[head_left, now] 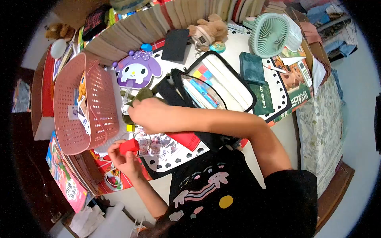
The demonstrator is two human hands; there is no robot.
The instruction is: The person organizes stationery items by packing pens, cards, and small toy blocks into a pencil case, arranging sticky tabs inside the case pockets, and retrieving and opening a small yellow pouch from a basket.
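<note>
My left hand (126,158) holds a small red block (129,146) between thumb and fingers, low at the left near the pink basket. Across the desk reaches my right arm, and my right hand (147,115) is over a dark green plush item (143,94), its fingers closed by a small white round thing (126,108). What those fingers grip is too small to make out. Just below that hand lies a yellow cube (130,127). An open black pencil case (226,79) with pens and colored blocks is to the right, and a red pouch (185,139) lies under my forearm.
A pink basket (71,107) stands at the left. Behind are a purple character figure (137,71), a black notebook (175,45), a brown plush toy (210,31) and a row of books (131,33). A green fan (270,35) and a dark teal box (251,67) are at the right.
</note>
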